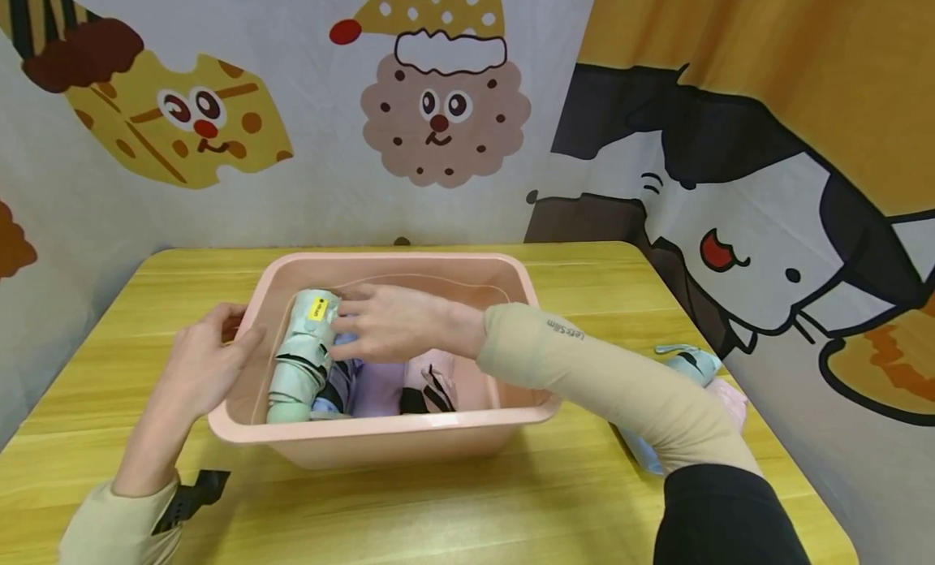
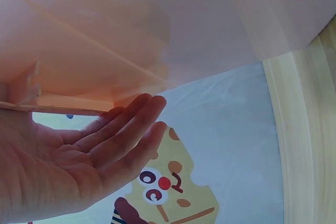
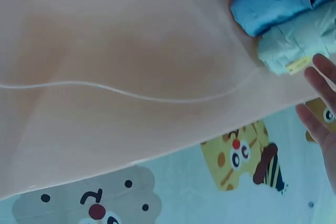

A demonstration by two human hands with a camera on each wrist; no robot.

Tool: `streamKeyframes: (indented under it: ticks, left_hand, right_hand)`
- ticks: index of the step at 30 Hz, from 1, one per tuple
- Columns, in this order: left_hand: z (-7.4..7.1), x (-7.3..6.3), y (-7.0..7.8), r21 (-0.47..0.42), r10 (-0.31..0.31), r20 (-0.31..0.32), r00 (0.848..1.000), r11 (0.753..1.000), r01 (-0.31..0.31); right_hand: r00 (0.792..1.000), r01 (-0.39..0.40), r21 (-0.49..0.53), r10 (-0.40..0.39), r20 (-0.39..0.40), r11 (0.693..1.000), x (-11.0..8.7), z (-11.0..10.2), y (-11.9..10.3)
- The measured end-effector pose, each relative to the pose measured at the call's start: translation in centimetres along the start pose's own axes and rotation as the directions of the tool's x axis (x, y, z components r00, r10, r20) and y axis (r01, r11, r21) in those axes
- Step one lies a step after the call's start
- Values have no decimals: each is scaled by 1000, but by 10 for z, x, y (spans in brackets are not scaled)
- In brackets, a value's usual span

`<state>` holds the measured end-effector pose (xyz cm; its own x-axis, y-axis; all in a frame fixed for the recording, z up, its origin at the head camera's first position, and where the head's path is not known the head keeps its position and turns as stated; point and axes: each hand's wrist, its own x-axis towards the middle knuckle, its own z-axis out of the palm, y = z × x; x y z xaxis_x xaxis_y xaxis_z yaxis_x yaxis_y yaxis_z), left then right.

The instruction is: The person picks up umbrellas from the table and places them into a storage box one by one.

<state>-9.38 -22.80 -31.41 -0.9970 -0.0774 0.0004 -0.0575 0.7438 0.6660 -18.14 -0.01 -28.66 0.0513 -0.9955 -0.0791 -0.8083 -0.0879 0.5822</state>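
A pink plastic basin [image 1: 351, 443] stands on the table, with several folded umbrellas lying side by side in it. A mint-green umbrella [image 1: 298, 374] with a yellow label lies along the left wall, beside a blue one [image 1: 338, 386], then a purple one [image 1: 378, 389] and a light pink one [image 1: 438, 370]. My left hand [image 1: 200, 362] holds the basin's left rim, thumb on top and fingers [image 2: 128, 137] underneath against the outer wall. Over the mint-green and blue umbrellas, my right hand [image 1: 390, 323] has its fingers spread, fingertips close to the labelled end [image 3: 298, 65].
More folded umbrellas, one light blue [image 1: 694, 362] and one pink [image 1: 733, 398], lie on the wooden table [image 1: 584, 500] at the right, partly behind my right forearm. A printed cartoon curtain [image 1: 314, 200] hangs behind the table and along its sides.
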Motion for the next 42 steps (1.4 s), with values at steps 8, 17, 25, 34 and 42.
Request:
streamKeyframes:
  ticks: [8, 17, 25, 34, 42]
  left_hand:
    - [0, -1, 2, 1, -10, 3, 1000, 1000, 10]
    - [1, -2, 3, 7, -16, 0, 1000, 1000, 16]
    - [2, -5, 5, -2, -9, -12, 1000, 1000, 9]
    - [4, -6, 8, -6, -20, 2, 1000, 1000, 20]
    - [5, -10, 7, -7, -22, -13, 1000, 1000, 21]
  right_hand:
    - [996, -78, 21, 79, -34, 997, -11, -13, 7]
    - [967, -210, 90, 221, -130, 974, -34, -37, 16]
    - [923, -344, 158, 364, -124, 925, -73, -62, 31]
    - [791, -586, 270, 612, -14, 764, -132, -58, 30]
    - [629, -773, 288, 740, 239, 565, -176, -33, 16]
